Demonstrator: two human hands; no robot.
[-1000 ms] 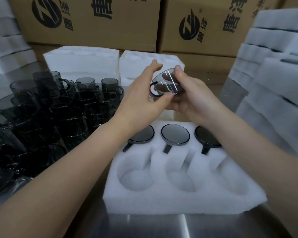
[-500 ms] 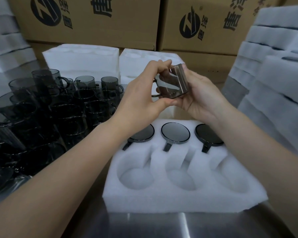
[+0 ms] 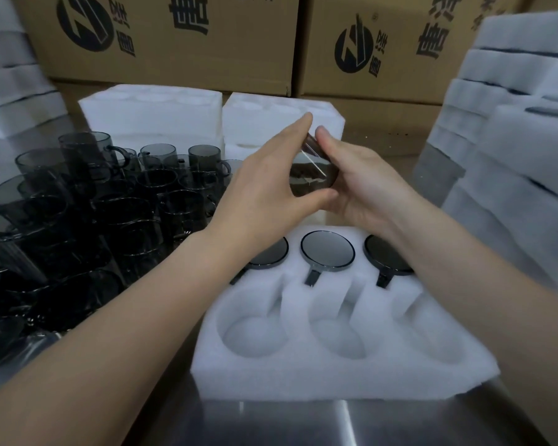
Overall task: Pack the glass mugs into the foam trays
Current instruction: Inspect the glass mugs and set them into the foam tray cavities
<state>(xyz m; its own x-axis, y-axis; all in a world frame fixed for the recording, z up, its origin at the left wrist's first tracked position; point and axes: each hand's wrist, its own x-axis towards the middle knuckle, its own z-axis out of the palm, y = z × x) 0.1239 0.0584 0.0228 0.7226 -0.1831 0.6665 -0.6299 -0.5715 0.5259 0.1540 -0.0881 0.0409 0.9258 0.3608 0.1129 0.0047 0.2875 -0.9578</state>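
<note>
Foam tray (image 3: 345,378) is lying nearest you on the steel table (image 3: 303,423), its far row holding three packed mugs (image 3: 327,255). Above that row you are gripping one glass mug (image 3: 313,175), left hand (image 3: 264,194) and right hand (image 3: 364,188) both clamping it. Loose mugs (image 3: 110,204) are crowding the left; cardboard boxes (image 3: 174,43) are standing behind.

Raised together, left hand (image 3: 264,194) and right hand (image 3: 364,185) apparently cup 1 mug (image 3: 313,175).

3 mugs (image 3: 327,254) in foam tray's (image 3: 345,378) back row, held mug (image 3: 313,175) above, loose mugs (image 3: 110,220) left, boxes (image 3: 174,43) behind
</note>
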